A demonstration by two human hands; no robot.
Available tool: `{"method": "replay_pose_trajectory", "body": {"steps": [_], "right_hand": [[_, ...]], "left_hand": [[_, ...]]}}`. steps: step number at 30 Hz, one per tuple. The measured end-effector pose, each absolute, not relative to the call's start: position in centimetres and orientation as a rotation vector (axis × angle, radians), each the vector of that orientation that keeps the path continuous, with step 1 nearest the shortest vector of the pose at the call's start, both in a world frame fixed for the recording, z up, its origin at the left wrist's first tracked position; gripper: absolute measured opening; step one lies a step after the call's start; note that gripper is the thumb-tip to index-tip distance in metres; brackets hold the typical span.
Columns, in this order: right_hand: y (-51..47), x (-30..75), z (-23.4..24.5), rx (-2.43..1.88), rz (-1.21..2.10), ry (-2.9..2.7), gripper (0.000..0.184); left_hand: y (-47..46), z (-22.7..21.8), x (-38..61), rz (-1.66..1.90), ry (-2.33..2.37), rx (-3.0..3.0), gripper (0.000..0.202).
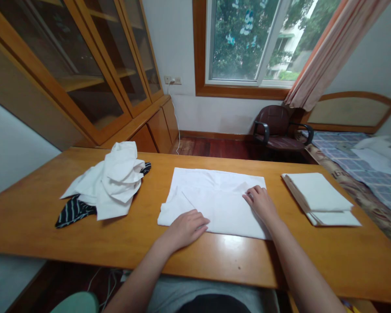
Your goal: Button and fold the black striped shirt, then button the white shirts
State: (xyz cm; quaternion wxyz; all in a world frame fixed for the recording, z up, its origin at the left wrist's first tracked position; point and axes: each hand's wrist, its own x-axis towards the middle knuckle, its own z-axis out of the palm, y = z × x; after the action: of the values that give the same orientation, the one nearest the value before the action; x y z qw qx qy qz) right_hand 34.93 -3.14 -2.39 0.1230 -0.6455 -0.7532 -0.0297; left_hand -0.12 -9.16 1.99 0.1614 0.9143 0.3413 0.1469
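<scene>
A white cloth (220, 202) lies spread on the table in front of me, roughly a rectangle with folds and a loose flap at its left end. My left hand (187, 226) rests on its near edge, left of the middle, with the fingers stretched out flat. On the cloth's right side lies my right hand (260, 202), fingers slightly bent and apart, touching the fabric by a small raised crease. Part of the cloth's right edge is hidden under my right hand and wrist.
A crumpled heap of white cloth (115, 182) sits left, over a black striped cloth (74, 212). At the right lies a neat stack of folded white cloths (319, 193). The wooden table (143, 243) ends close before me. Beyond stand a chair (275, 128) and a bed (352, 152).
</scene>
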Motion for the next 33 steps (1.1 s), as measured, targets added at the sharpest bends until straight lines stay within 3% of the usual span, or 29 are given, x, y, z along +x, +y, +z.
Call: {"method": "replay_pose_trajectory", "body": {"steps": [7, 13, 18, 25, 29, 33], "right_hand": [[-4.5, 34.5, -0.3, -2.211, -0.193, -1.983, 0.026], [-7.3, 32.4, 2.2, -2.328, 0.472, -2.134, 0.024], [-9.5, 27.7, 1.3, -2.022, 0.912, -2.168, 0.022], [-12.9, 20.1, 1.9, -1.348, 1.745, -2.058, 0.019], [-11.7, 19.6, 3.8, -1.212, 1.552, -2.253, 0.019], [-8.3, 21.8, 3.5, -1.56, 0.848, -2.268, 0.022]], "left_hand": [[-7.6, -0.4, -0.7, 0.374, 1.273, 2.605, 0.04], [-7.0, -1.6, -2.0, 0.497, 1.575, 2.565, 0.039], [-7.7, -1.2, -1.6, 0.604, 1.582, 2.536, 0.032], [-7.0, -0.3, -1.7, 0.342, 1.689, 2.575, 0.038], [-6.9, 0.1, -1.6, 0.2, 1.86, 2.529, 0.046], [-7.5, -0.5, -0.5, 0.158, 1.977, 2.458, 0.048]]}}
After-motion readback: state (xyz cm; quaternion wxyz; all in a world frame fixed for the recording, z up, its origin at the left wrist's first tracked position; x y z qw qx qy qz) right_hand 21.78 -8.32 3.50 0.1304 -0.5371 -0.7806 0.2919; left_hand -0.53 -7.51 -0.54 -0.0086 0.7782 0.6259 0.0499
